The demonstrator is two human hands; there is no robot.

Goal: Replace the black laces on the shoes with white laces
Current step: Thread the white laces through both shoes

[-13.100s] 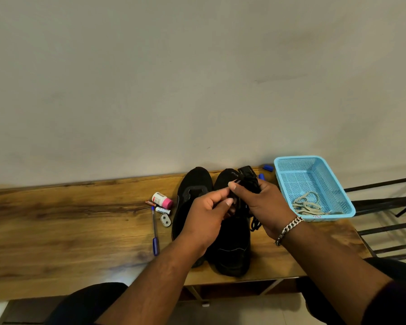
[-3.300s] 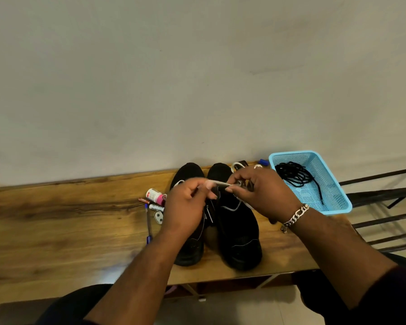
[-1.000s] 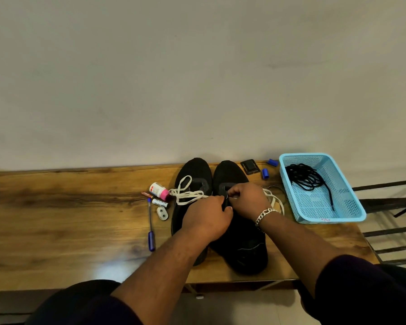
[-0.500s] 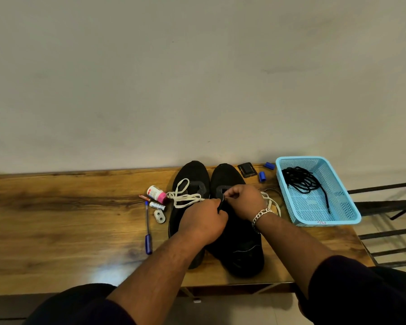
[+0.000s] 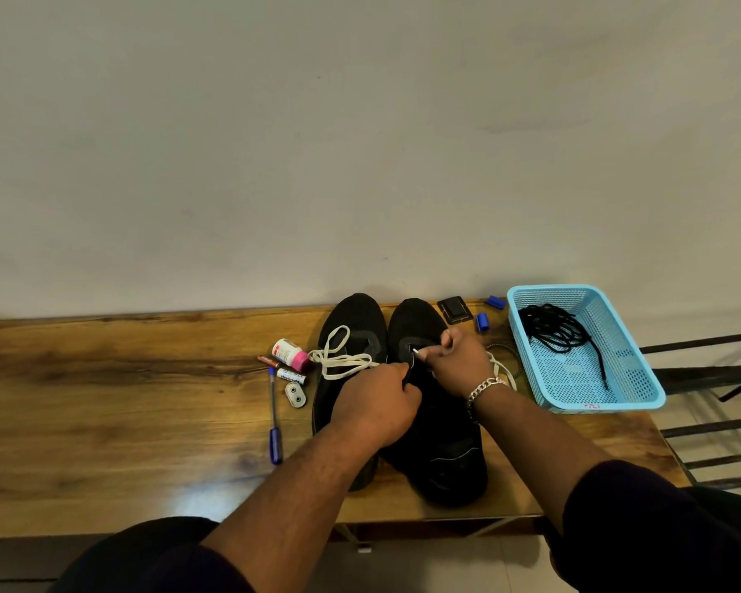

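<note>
Basket point(image 5: 642, 391) right of shoes point(image 5: 441, 447)

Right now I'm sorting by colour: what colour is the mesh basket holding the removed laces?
Light blue basket, clearest in the head view.

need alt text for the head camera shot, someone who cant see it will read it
Two hands thread a white lace into the right-hand one of two black shoes on a wooden table: the right hand pinches the lace tip at an eyelet and the left hand steadies the shoe. Black laces lie in a blue basket to the right.
</note>
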